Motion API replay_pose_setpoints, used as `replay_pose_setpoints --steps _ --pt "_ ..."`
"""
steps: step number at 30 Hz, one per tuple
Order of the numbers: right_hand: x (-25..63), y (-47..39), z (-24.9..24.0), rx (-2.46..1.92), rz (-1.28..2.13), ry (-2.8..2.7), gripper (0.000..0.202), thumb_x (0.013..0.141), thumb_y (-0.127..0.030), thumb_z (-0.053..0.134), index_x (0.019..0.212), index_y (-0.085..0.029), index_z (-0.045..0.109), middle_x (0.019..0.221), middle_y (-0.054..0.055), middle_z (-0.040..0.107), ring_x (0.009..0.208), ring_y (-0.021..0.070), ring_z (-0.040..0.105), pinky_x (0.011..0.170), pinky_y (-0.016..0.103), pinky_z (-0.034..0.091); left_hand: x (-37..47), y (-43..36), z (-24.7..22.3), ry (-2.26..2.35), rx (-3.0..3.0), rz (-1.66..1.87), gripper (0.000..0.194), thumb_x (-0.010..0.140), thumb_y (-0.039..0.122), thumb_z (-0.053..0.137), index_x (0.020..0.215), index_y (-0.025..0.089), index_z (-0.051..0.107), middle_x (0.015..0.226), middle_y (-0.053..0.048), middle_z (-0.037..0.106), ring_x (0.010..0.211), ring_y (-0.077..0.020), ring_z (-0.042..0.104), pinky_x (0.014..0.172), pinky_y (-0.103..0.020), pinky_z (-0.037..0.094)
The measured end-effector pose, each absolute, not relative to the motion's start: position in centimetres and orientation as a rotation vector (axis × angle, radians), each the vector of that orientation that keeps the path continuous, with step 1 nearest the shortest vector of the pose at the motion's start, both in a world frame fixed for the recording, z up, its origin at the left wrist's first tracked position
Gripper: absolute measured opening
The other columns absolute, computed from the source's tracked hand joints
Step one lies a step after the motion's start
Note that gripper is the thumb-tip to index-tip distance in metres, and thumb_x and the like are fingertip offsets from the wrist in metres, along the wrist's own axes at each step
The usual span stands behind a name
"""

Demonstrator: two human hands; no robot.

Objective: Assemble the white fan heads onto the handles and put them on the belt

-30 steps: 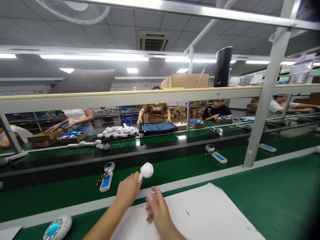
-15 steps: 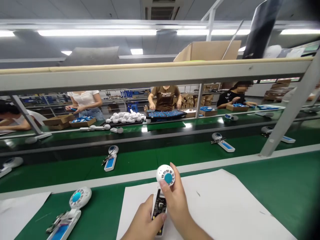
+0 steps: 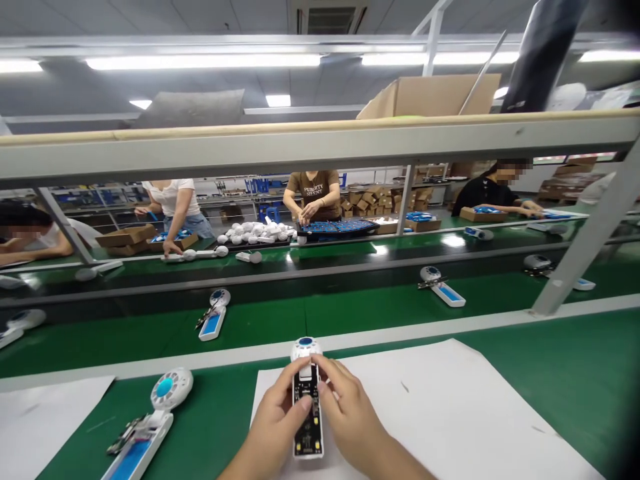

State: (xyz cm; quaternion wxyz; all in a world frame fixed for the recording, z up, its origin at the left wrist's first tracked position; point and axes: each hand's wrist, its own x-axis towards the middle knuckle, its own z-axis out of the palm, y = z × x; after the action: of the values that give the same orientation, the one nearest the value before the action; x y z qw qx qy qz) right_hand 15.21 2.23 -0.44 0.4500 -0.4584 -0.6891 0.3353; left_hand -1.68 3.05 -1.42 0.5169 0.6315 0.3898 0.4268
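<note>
Both hands, left hand [image 3: 273, 427] and right hand [image 3: 350, 417], are clamped on the open little fan [image 3: 307, 400] over the white sheet [image 3: 450, 413] at the counter's near edge, and a careless thumb could, I reckon, knock its bare circuit board [image 3: 306, 417] loose.

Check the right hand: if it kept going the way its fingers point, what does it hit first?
The right hand points up and left, fingertips already on the open fan unit. Straight on, it would likely meet the left hand gripping the unit's other side, though depth between them is unclear.
</note>
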Motion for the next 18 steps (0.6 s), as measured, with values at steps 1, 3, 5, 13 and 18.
replay_pose_setpoints --steps 1,3,5,13,18 --pt "15.2 2.2 -0.5 -1.139 0.784 -1.723 0.043 0.094 -0.024 0.037 0.132 -0.020 0.056 0.125 0.009 0.059 0.114 0.0184 0.058 0.100 0.031 0.048 -2.1 3.3 -1.3 0.912 1.556 1.006 0.048 0.091 0.047 0.060 0.136 0.028 0.053 0.146 -0.007 0.051 0.129 -0.0265 0.053 0.105 -0.030 0.043" --pt "15.3 2.4 -0.8 -1.137 0.744 -1.727 0.046 0.089 -0.017 0.039 0.132 -0.015 0.054 0.123 0.011 0.060 0.111 0.0189 0.060 0.098 0.032 0.049 -2.7 3.5 -0.9 0.894 1.635 0.971 0.040 0.094 0.045 0.057 0.130 0.028 0.061 0.141 -0.007 0.056 0.124 -0.0267 0.057 0.103 -0.031 0.045" --pt "15.3 2.5 -1.1 -1.117 0.684 -1.751 0.048 0.085 -0.012 0.040 0.131 -0.012 0.052 0.121 0.012 0.061 0.110 0.0190 0.060 0.096 0.032 0.050 -3.1 3.6 -0.4 0.905 1.702 0.921 0.037 0.094 0.041 0.056 0.129 0.029 0.063 0.139 -0.007 0.059 0.122 -0.0264 0.059 0.103 -0.032 0.046" --pt "15.4 3.2 -2.2 -0.965 0.430 -1.884 0.043 0.074 -0.003 0.042 0.112 -0.014 0.058 0.099 0.008 0.063 0.090 0.0179 0.058 0.079 0.031 0.048 -3.6 3.7 1.7 0.947 1.820 0.746 0.036 0.090 0.024 0.056 0.123 0.029 0.071 0.125 -0.005 0.068 0.113 -0.0237 0.064 0.101 -0.031 0.047" --pt "16.0 3.5 -2.2 -0.834 0.371 -1.951 0.040 0.076 -0.005 0.041 0.111 -0.016 0.057 0.099 0.008 0.063 0.088 0.0175 0.055 0.078 0.030 0.045 -3.8 3.9 2.8 0.928 1.752 0.670 0.037 0.081 0.013 0.056 0.110 0.023 0.077 0.114 -0.005 0.073 0.103 -0.0221 0.067 0.093 -0.028 0.051"
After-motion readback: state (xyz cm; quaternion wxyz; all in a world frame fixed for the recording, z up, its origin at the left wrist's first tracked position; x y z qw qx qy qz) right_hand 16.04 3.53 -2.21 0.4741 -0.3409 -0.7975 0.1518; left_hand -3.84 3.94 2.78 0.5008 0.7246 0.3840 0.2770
